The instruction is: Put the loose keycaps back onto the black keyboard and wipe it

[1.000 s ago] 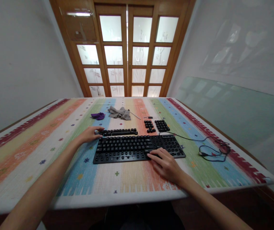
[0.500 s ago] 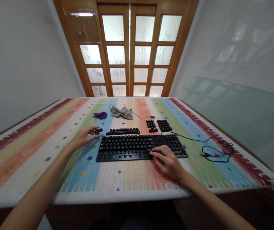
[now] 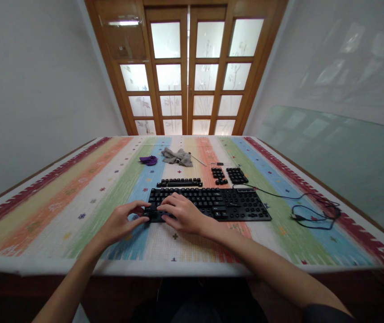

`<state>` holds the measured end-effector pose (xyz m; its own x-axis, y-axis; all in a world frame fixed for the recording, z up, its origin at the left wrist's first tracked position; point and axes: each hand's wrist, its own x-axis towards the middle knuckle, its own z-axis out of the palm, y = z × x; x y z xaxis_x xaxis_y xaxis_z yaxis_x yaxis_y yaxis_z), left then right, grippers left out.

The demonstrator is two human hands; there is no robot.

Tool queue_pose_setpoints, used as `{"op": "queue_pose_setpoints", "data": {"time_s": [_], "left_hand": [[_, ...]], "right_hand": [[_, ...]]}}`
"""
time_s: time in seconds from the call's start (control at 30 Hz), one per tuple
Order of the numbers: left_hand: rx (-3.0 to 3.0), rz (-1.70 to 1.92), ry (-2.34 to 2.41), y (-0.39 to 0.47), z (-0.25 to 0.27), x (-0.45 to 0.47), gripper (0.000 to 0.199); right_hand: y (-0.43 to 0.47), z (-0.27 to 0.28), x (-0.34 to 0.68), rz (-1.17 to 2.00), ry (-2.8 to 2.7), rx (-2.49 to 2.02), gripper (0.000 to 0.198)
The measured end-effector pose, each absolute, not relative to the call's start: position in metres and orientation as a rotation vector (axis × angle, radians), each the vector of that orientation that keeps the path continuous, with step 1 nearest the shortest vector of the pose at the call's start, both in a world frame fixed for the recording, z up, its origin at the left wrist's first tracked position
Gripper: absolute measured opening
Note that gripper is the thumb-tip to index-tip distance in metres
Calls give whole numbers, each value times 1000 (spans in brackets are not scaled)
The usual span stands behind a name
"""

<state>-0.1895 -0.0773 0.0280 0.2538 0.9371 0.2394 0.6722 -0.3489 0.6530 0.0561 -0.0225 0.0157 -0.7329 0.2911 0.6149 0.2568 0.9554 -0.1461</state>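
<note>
A black keyboard (image 3: 212, 204) lies flat in front of me, with keycaps on its upper-left and middle part and bare key posts on its right part. My left hand (image 3: 124, 220) is at its lower left corner, thumb and forefinger closed around a black keycap (image 3: 150, 213). My right hand (image 3: 181, 214) reaches across the lower left of the keyboard. Its bent fingertips touch the right end of the same keycap and hide the keys beneath. A row of loose keycaps with a long space bar (image 3: 180, 183) lies just behind the keyboard.
Two groups of loose keycaps (image 3: 237, 175) lie behind the keyboard's right half. Farther back are a grey cloth (image 3: 177, 157), a purple cloth (image 3: 148, 160), a thin rod (image 3: 198, 159) and a small black-handled tool (image 3: 220, 164). The keyboard cable (image 3: 316, 220) coils at the right on the striped tablecloth.
My left hand has brought the keycap from beside the keyboard's upper left to its lower left. My right hand has left the keyboard's middle and moved left to join it.
</note>
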Motion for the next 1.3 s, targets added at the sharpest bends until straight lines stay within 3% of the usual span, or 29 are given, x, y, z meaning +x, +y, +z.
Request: {"op": "queue_pose_setpoints", "data": {"time_s": [0.37,0.53,1.3], "left_hand": [[2118,992,1436,-81,13,-194,32],[2246,1019,1487,-83,10,-193,20],[2233,1034,1532,-80,4,-181,18]], "right_hand": [[-5,-8,16,28,-2494,-445,18],[-2,-3,23,76,-2423,-496,15],[-1,-3,25,252,-2396,-550,14]]}}
